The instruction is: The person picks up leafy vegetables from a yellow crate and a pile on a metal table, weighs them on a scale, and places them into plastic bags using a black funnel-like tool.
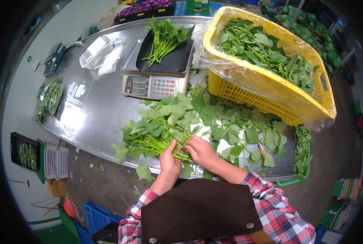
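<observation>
My left hand is wrapped round the stems of a bunch of leafy greens, whose leaves spread up and to the left over the metal table. Close by on the right, my right hand has its fingers bent and pinched together at the stem side of the bunch. What lies between those fingertips is too small to make out. Loose leafy stems are scattered to the right of my hands. Beyond the bunch, a digital scale carries a black tray with another bunch of greens in it.
A yellow crate, lined with clear plastic and full of greens, stands at the right. White baskets and bagged greens lie on the left side. A green-rimmed bin of leaves adjoins the right edge. Purple vegetables sit at the back.
</observation>
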{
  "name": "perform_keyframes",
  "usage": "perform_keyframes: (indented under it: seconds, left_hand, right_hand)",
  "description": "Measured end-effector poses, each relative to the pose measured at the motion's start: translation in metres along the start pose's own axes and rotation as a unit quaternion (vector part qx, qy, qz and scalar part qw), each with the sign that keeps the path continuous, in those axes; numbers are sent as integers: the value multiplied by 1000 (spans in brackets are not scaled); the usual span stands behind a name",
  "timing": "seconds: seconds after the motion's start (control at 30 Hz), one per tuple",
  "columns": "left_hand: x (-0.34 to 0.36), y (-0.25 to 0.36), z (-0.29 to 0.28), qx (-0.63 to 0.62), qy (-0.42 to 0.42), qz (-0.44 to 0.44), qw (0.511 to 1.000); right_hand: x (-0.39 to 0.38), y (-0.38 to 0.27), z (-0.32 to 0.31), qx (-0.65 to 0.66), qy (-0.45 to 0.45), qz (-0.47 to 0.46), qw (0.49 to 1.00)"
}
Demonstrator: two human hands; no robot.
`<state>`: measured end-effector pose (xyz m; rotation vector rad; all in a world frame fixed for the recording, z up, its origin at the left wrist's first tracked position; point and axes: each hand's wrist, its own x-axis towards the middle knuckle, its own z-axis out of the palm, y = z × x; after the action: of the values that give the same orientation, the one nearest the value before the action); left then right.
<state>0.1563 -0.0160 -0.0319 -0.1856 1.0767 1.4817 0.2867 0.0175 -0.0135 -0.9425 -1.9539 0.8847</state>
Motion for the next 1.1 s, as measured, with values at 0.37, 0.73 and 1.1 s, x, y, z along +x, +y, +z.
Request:
perform_keyframes:
  seconds: [0.37, 0.73, 1.1]
  left_hand:
    - [-23, 31, -23, 118, -103, 45, 987]
    - [-6, 31, -26, 17, -6, 31, 999]
    - [-26, 23, -11, 94, -98, 84, 987]
  right_hand:
    - [3, 8, -33, -4, -187, 196, 963]
    - [-13, -29, -1, 92, -31, -30, 995]
    - [-8, -5, 3, 278, -243, 301, 879]
